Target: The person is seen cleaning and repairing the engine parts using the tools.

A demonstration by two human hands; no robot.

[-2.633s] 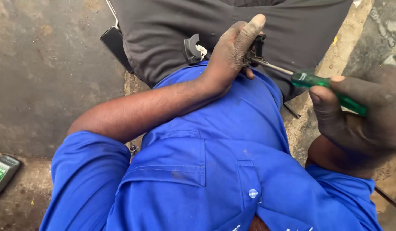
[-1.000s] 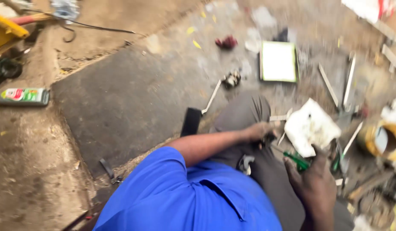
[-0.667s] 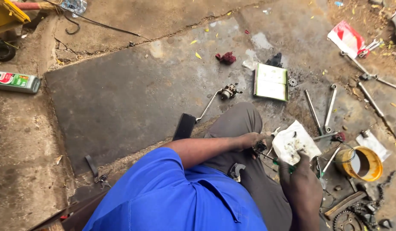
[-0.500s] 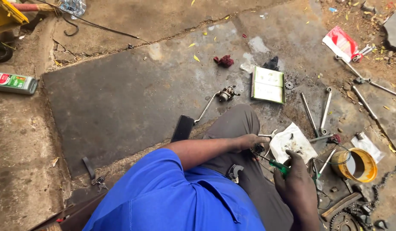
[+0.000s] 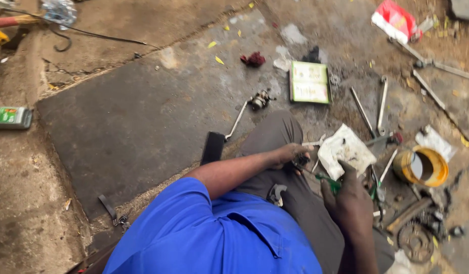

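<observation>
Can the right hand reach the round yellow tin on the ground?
Probably yes: the round yellow tin lies uncovered just beyond the right hand, but that hand already grips a green-handled screwdriver.

The floor (image 5: 118,132) was rough, matt concrete, stained dark. The screwdriver (image 5: 328,181) in the right hand (image 5: 351,198) had a glossy green plastic handle. At one o'clock lay dull metal wrenches (image 5: 382,104); at three o'clock sat a shiny yellow tin (image 5: 422,166). The shirt (image 5: 209,238) was matt blue cloth.

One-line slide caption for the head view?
Seated person's left hand steadies a small metal part on the lap while the right hand applies a green-handled screwdriver.
</observation>
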